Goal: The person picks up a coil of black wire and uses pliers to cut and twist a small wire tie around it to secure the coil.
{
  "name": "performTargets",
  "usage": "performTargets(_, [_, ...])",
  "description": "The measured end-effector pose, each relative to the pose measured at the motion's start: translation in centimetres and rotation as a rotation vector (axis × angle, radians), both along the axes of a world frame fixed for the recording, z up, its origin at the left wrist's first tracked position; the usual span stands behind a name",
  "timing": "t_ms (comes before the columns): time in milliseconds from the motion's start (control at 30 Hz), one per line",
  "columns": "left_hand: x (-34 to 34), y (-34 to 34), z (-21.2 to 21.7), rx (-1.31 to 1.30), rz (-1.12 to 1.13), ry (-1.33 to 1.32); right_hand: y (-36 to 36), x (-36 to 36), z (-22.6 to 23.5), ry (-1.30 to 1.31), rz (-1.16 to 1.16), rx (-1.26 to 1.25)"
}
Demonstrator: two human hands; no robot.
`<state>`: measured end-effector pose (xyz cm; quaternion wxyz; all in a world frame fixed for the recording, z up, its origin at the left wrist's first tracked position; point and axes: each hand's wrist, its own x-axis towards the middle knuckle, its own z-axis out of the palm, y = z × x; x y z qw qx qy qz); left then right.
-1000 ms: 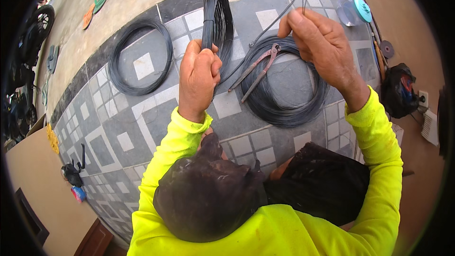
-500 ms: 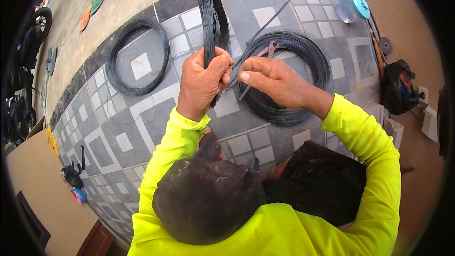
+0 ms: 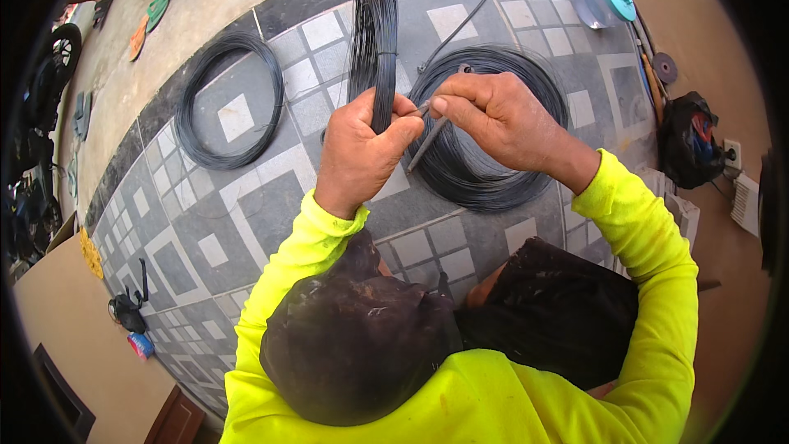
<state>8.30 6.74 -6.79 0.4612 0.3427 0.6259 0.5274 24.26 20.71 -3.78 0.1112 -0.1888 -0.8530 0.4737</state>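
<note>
My left hand (image 3: 366, 148) is wrapped round a bundle of thin dark wires (image 3: 382, 57), which stands up from the fist and has a band tied round it. Beside it my right hand (image 3: 501, 119) is closed, thumb and forefinger pinching a thin wire end close to the left fingers. Below the right hand, a pair of pincers (image 3: 465, 68) shows its head and a handle over a large coil of dark wire (image 3: 485, 189). Whether the right hand also touches the pincers is hidden. To the left lies a smaller wire coil (image 3: 185, 111) on the tiles.
A clear jar with a turquoise lid (image 3: 616, 0) lies at the far right. A black bag (image 3: 690, 144) rests by the right wall. Gloves (image 3: 159, 6) lie at the far left, near a motorcycle (image 3: 62, 57). Another person's foot (image 3: 103, 6) shows there.
The bundle has turned in my left hand and leans slightly right. My right hand has come up and meets the left fingers. Another person's leg has entered at the upper left.
</note>
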Motion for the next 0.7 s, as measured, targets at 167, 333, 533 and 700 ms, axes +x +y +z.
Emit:
performTargets(167, [0.1,-0.1,-0.5,-0.016,0.034,0.243,-0.3,0.2,1.2,-0.068,0.08,0.111])
performTargets(333, [-0.4,-0.5,0.0,0.032,0.002,0.315,1.1,2.8,1.7,-0.127,0.15,0.064])
performTargets(533, [-0.4,0.3,-0.1,0.051,0.004,-0.103,1.0,3.4,-3.1,0.024,-0.074,0.05])
performTargets(700, [-0.1,0.3,0.1,0.004,-0.051,-0.277,-0.1,-0.5,-1.8,0.009,-0.077,-0.198])
